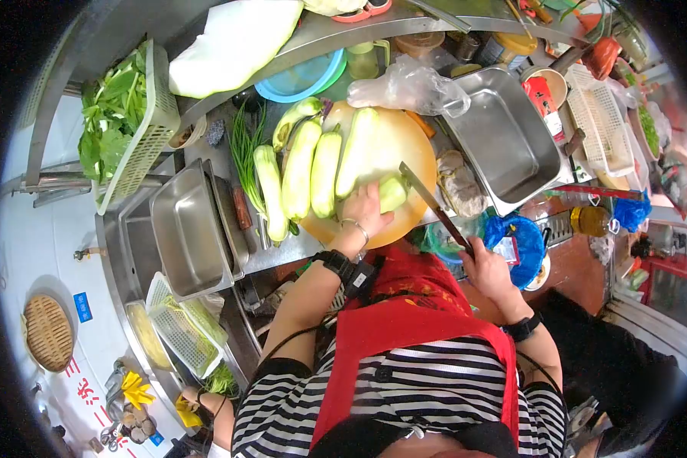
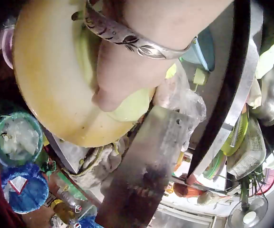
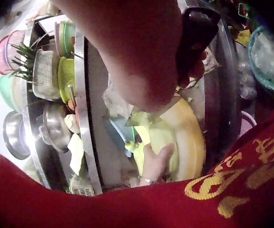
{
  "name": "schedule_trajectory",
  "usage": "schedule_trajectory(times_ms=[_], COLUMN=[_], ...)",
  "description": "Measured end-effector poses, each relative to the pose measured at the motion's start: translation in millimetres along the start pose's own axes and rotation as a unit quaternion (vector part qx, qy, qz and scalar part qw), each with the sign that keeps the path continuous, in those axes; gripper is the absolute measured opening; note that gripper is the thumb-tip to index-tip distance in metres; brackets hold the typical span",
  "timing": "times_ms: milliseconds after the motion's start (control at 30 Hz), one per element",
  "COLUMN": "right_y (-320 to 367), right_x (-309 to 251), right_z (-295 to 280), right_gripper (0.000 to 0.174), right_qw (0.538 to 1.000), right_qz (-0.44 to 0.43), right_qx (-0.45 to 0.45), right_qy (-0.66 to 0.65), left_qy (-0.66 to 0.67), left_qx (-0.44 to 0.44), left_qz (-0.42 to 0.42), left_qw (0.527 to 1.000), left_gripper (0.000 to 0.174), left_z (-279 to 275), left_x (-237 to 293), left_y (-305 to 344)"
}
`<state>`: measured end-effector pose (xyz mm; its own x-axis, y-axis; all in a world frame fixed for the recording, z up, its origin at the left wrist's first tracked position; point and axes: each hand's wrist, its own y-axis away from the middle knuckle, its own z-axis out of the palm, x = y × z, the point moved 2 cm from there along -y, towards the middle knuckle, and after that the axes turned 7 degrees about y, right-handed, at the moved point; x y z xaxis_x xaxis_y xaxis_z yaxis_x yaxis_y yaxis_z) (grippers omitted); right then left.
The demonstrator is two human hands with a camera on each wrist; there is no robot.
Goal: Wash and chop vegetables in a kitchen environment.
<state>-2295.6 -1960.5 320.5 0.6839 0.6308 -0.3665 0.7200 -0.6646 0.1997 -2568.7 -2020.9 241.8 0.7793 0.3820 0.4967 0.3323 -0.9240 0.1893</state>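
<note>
On the round yellowed cutting board, my left hand holds a pale green zucchini, its fingers and thumb lying around it. A silver bangle circles that wrist. My right hand grips the dark handle of a cleaver at the right of the board. Its broad, stained blade tilts up toward the zucchini, close beside my left fingers in the left wrist view. Several whole zucchini lie side by side left of my left hand, some overlapping the board.
Spring onions lie left of the zucchini. An empty steel pan stands right of the board, near a crumpled cloth. Clear plastic bags sit behind. A bin with blue lining stands below the right hand.
</note>
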Motion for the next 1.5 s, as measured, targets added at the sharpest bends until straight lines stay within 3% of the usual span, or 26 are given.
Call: schedule_trajectory(times_ms=[367,467,600,700,733,833,867,933,967,1033,1067,1167,1200,1300,1433,1500], right_y=[-9.0,-38.4,-46.1,-37.9,-35.5,-26.1,-22.5,-18.7,-17.7,-14.9,-14.6,-13.1,-12.1,-8.5,-5.9,-8.7], right_x=[-11.9,0.0,4.4,6.4,9.4,22.7,26.1,33.0,33.9,32.8,31.7,26.7,26.0,20.3,15.2,15.2], right_z=[12.2,60.3,70.7,56.3,52.8,54.1,51.5,43.9,40.4,34.7,33.0,24.9,24.1,16.1,12.6,15.8], right_gripper=[0.026,0.028,0.029,0.03,0.03,0.03,0.03,0.03,0.03,0.03,0.029,0.029,0.03,0.031,0.032,0.032], right_qw=[0.997,0.994,0.996,0.998,0.998,0.999,0.999,0.998,0.998,0.997,0.997,0.997,0.998,0.998,0.998,0.998], right_qz=[-0.012,-0.008,-0.01,0.003,0.005,0.033,0.03,0.013,0.013,0.01,0.005,-0.021,-0.024,-0.04,-0.054,-0.064], right_qx=[-0.012,-0.032,0.006,0.005,0.009,0.021,0.034,0.063,0.067,0.073,0.074,0.07,0.059,0.039,0.025,0.022], right_qy=[0.073,0.1,0.084,0.069,0.062,0.032,0.023,0.005,0.002,-0.007,-0.018,-0.022,-0.028,-0.016,-0.016,-0.018], left_qy=[-0.009,-0.001,0.019,0.015,-0.003,0.018,0.16,0.428,0.535,0.714,0.696,0.735,0.7,0.73,0.751,0.752], left_qx=[0.005,0.007,0.051,0.025,-0.037,-0.018,0.037,0.144,0.183,0.252,0.295,0.347,0.365,0.367,0.312,0.313], left_qz=[-0.017,-0.03,-0.013,-0.01,-0.036,-0.044,-0.087,-0.161,-0.201,-0.269,-0.286,-0.307,-0.393,-0.417,-0.434,-0.444], left_qw=[1.0,1.0,0.998,1.0,0.999,0.999,0.983,0.878,0.8,0.595,0.589,0.495,0.471,0.398,0.388,0.373], left_gripper=[0.074,0.075,0.08,0.085,0.09,0.09,0.088,0.084,0.08,0.072,0.072,0.077,0.081,0.084,0.093,0.087], left_z=[-3.8,-3.5,5.3,-2.1,-5.0,7.3,10.7,14.3,5.6,-6.4,1.5,7.9,25.4,24.3,44.6,45.9], left_x=[6.3,9.8,1.7,12.6,17.5,15.7,8.4,-4.0,2.5,13.7,2.8,16.0,5.5,26.4,15.8,14.5], left_y=[2.6,4.0,5.8,-8.8,-15.2,-30.0,-29.0,-27.6,-19.5,0.8,4.8,27.3,27.7,33.9,29.3,26.6])
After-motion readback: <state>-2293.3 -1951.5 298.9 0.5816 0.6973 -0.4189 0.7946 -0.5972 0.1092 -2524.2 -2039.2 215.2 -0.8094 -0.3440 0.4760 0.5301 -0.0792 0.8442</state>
